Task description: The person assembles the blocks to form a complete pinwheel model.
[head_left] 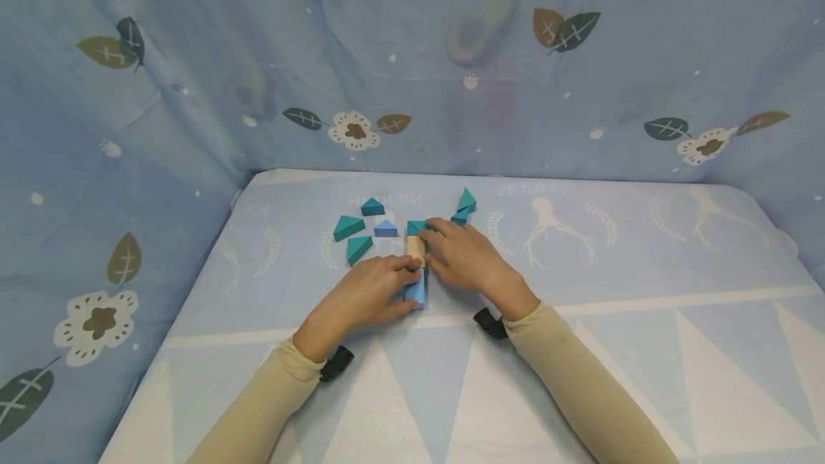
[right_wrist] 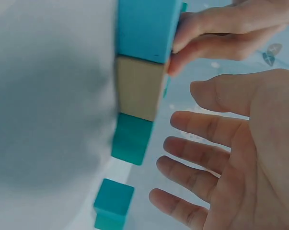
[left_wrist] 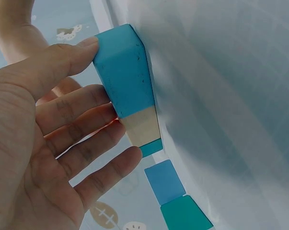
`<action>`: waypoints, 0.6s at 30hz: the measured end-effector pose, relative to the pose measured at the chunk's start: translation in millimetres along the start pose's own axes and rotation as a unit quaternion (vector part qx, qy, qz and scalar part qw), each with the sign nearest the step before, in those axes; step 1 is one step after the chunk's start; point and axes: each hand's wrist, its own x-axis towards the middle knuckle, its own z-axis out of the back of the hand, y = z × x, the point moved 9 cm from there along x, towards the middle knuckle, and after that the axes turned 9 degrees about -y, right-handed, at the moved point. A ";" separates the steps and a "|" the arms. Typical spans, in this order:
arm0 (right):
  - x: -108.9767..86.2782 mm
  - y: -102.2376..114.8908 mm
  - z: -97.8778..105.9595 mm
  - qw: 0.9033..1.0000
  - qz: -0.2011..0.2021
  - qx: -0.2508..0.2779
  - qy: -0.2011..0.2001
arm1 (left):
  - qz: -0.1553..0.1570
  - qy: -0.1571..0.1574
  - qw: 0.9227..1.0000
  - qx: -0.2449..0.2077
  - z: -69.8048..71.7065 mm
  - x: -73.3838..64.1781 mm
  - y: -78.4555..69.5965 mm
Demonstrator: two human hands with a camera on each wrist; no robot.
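A light blue block [head_left: 416,293], a bare wood block [head_left: 415,248] and teal triangular pieces [head_left: 416,227] lie end to end in a straight row on the table. My left hand [head_left: 369,291] is at the row's left side. Its thumb touches the near end of the blue block [left_wrist: 124,72], and its fingers, fairly straight, lie along the side by the wood block [left_wrist: 144,125]. On the row's other side is my right hand [head_left: 469,258], fingers loosely extended and spread beside the wood block [right_wrist: 139,90] and teal piece [right_wrist: 132,139], holding nothing.
Left of the row lie several loose triangular blocks: a violet-blue one [head_left: 385,229] and teal ones, such as this teal triangle [head_left: 359,249]. Beyond my right hand, a teal triangle [head_left: 467,200] and a blue triangle [head_left: 460,218] lie together. A patterned curtain [head_left: 438,92] hangs behind the table.
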 end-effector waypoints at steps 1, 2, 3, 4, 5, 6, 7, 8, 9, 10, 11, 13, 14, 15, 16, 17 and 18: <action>-0.3 0.3 1.8 1.000 -0.001 0.000 0.001 | 0.001 0.001 1.000 0.000 -0.6 0.1 0.2; -0.5 0.3 3.7 1.000 -0.003 0.001 0.003 | 0.001 0.001 1.000 0.000 -0.6 0.2 0.2; -0.9 -0.3 5.7 1.000 -0.007 0.001 0.005 | 0.002 0.001 1.000 -0.001 -0.6 0.3 0.2; -1.4 -1.7 7.6 1.000 -0.012 0.002 0.006 | 0.003 0.001 1.000 -0.001 -0.7 0.4 0.2; -2.0 -3.7 9.7 1.000 -0.019 0.002 0.007 | 0.004 0.001 1.000 -0.002 -0.9 0.5 0.3; -2.7 -6.4 11.4 1.000 -0.028 0.003 0.008 | 0.005 0.002 1.000 -0.002 -1.4 0.7 0.3; -3.4 -9.5 12.9 0.999 -0.035 0.004 0.009 | 0.006 0.004 1.000 -0.002 -1.8 0.7 0.4; -4.3 -13.0 14.1 0.999 -0.043 0.003 0.009 | 0.006 0.004 1.000 -0.003 -1.7 0.8 0.1; -5.2 -17.0 15.1 0.999 -0.053 0.002 0.010 | 0.005 0.005 1.000 -0.003 -2.0 1.0 0.0; -6.1 -21.2 15.6 0.998 -0.064 0.001 0.012 | 0.004 0.005 1.000 -0.003 -2.2 1.2 -0.3; -7.2 -25.3 15.9 0.997 -0.074 -0.004 0.015 | 0.003 0.005 1.000 -0.003 -2.2 1.4 -0.7; -9.5 -33.1 15.5 0.995 -0.094 -0.017 0.024 | 0.002 0.003 1.000 -0.005 -1.6 1.9 -1.4; -10.6 -36.5 15.1 0.994 -0.103 -0.026 0.030 | 0.001 0.002 1.000 -0.007 -1.2 2.1 -1.6; -11.7 -39.5 14.9 0.993 -0.112 -0.033 0.034 | 0.002 0.001 1.000 -0.008 -1.3 2.3 -1.5; -12.6 -41.9 14.3 0.991 -0.120 -0.041 0.039 | 0.002 0.001 1.000 -0.008 -1.2 2.3 -1.5; -13.3 -43.8 13.6 0.990 -0.126 -0.047 0.043 | 0.003 0.002 1.000 -0.007 -1.3 2.3 -1.3; -13.9 -45.7 13.0 0.989 -0.133 -0.048 0.048 | 0.003 0.002 1.000 -0.007 -1.3 2.2 -1.1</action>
